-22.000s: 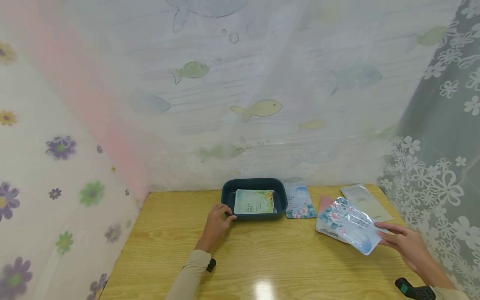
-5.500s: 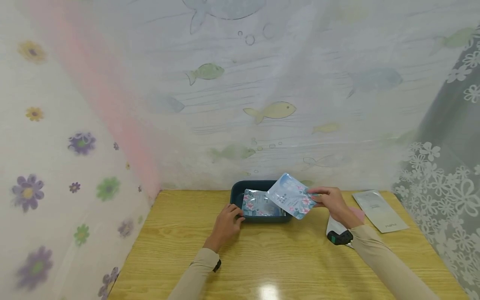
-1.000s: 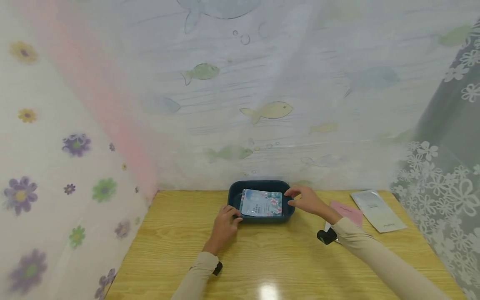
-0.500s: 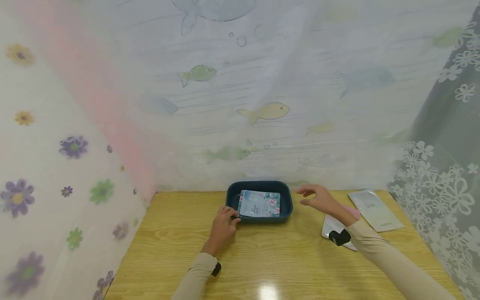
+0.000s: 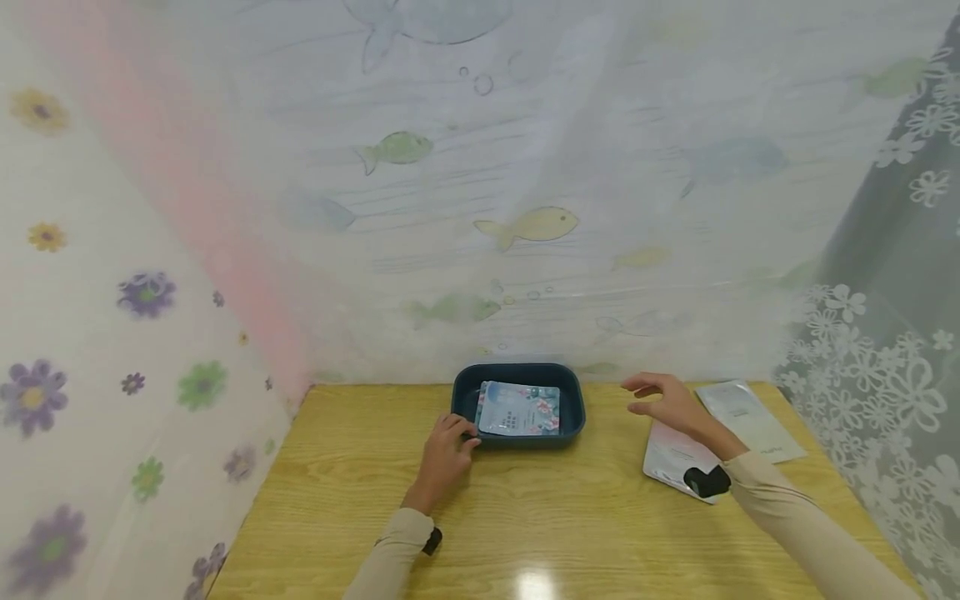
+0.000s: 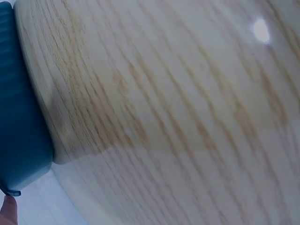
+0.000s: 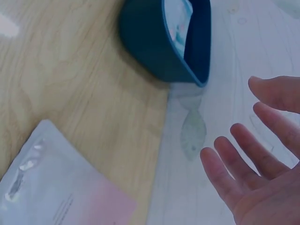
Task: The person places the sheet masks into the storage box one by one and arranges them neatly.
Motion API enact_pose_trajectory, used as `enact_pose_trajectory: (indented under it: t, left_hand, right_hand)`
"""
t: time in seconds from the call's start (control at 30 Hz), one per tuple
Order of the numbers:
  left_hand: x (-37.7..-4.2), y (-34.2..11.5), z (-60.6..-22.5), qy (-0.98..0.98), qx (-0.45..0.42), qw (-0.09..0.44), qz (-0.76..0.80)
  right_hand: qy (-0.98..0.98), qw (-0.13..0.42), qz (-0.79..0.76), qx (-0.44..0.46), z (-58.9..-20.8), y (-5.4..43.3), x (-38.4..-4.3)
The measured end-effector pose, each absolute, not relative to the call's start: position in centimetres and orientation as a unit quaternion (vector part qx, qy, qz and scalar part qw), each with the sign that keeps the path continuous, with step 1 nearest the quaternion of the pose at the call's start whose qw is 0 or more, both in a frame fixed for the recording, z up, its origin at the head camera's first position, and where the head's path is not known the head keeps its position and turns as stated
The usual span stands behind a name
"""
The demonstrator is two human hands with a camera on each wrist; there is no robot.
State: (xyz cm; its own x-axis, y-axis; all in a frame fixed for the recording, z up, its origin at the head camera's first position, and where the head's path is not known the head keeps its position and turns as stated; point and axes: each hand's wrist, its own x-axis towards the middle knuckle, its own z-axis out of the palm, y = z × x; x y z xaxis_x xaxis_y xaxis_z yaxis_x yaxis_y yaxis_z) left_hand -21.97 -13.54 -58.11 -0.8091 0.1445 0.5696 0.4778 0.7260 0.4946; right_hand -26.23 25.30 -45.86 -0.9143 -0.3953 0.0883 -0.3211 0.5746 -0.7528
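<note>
A dark teal plastic bin [image 5: 573,417] stands at the back of the wooden table. Blue floral sheet-mask packets [image 5: 517,410] lie flat inside it, one over another. My left hand [image 5: 444,454] grips the bin's front left rim; a fingertip shows at that rim in the left wrist view. To the right of the bin, my right hand [image 5: 671,408] is raised over the table with nothing in it, fingers spread apart in the right wrist view. Below it lies a pink-and-white packet [image 7: 70,187], partly hidden by the hand and wrist device in the head view.
A pale silver-green packet [image 5: 757,425] lies at the table's back right, partly behind the right forearm. A white curtain [image 5: 420,250] with fish drawings hangs right behind the table's back edge. Flowered curtains hang at both sides.
Since 22 s ago, the blue floral packets have gone from the table into the bin, over the green one. Over the last second my right hand has drawn away rightward; the left has stayed.
</note>
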Motion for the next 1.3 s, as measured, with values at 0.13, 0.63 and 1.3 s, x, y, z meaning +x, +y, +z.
enact_pose_trajectory:
  t: [0.13,0.63,1.3]
  left_hand:
    - [-21.9,-13.6,-58.0,-0.895,-0.173,0.252,-0.326]
    - [-22.0,-13.5,-58.0,-0.891,-0.178,0.255,-0.33]
    - [-21.7,-13.6,-57.8,-0.895,-0.173,0.246,-0.331]
  right_hand:
    - [0.884,0.054,-0.425,-0.185,-46.0,26.3,-26.1]
    - [0.879,0.062,-0.445,-0.161,-47.1,29.8,-24.9]
    - [0.879,0.06,-0.465,-0.086,-50.9,35.5,-25.3]
